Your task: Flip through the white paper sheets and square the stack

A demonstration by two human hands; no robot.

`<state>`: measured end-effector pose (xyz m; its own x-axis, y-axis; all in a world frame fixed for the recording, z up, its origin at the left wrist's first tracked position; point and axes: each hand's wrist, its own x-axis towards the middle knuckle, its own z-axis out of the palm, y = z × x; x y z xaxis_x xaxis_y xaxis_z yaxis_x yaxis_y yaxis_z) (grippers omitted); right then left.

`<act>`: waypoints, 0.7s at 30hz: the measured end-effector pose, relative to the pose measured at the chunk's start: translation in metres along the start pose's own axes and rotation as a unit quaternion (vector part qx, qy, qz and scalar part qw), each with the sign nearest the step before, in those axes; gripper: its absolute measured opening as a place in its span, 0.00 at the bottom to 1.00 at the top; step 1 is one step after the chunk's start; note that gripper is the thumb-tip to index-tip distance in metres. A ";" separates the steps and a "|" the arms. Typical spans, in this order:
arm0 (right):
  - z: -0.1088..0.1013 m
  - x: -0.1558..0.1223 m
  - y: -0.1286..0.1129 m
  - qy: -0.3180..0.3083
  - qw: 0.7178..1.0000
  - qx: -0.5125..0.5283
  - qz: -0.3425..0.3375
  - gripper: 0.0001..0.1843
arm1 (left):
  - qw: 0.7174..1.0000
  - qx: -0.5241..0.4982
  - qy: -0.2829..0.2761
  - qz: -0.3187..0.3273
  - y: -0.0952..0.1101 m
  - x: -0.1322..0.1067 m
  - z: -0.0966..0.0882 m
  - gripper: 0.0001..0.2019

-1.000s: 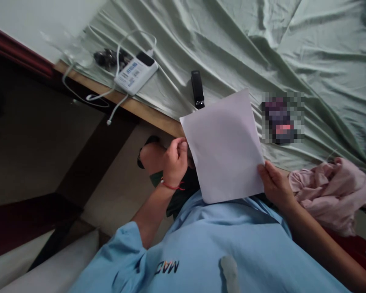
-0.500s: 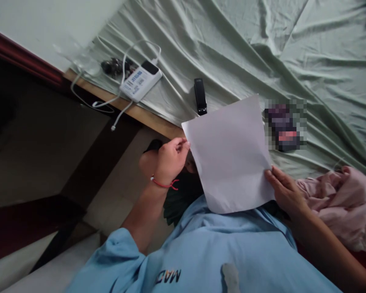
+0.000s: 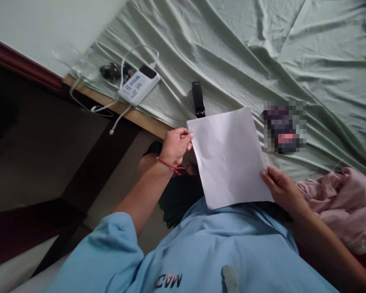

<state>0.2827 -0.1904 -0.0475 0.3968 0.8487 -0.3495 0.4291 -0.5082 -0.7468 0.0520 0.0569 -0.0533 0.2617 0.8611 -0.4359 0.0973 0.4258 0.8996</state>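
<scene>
Fingers of both hands pinch one white paper sheet (image 3: 230, 156) held over the lap at the bed's edge: left hand (image 3: 176, 144) clamped on the upper left corner, right hand (image 3: 279, 189) on the lower right edge. Risk, judged: uneven pull creases it. Black stapler (image 3: 198, 99) lies just beyond, on the green bedsheet (image 3: 262, 53).

The blue shirt (image 3: 201, 252) bears upside-down letters reading "MAC", partly hidden.

Open green sheet (image 3: 256, 53) beyond the stapler (image 3: 198, 99); pink cloth (image 3: 341, 203) crowds the right.
</scene>
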 end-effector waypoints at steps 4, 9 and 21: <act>-0.008 0.012 -0.007 0.006 1.000 -0.015 0.009 0.21 | 1.000 -0.012 -0.016 0.013 -0.006 0.001 0.001 0.07; -0.012 0.046 -0.018 0.024 0.997 0.070 0.020 0.22 | 0.999 -0.031 -0.043 0.003 -0.008 -0.001 0.006 0.05; 0.002 0.078 -0.029 0.084 0.995 0.055 -0.003 0.19 | 1.000 -0.012 -0.003 0.024 -0.017 0.001 0.013 0.08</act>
<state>0.2998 -0.1090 -0.0542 0.5279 0.8109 -0.2525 0.3447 -0.4763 -0.8089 0.0632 0.0468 -0.0683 0.2706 0.8792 -0.3922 0.0608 0.3910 0.9184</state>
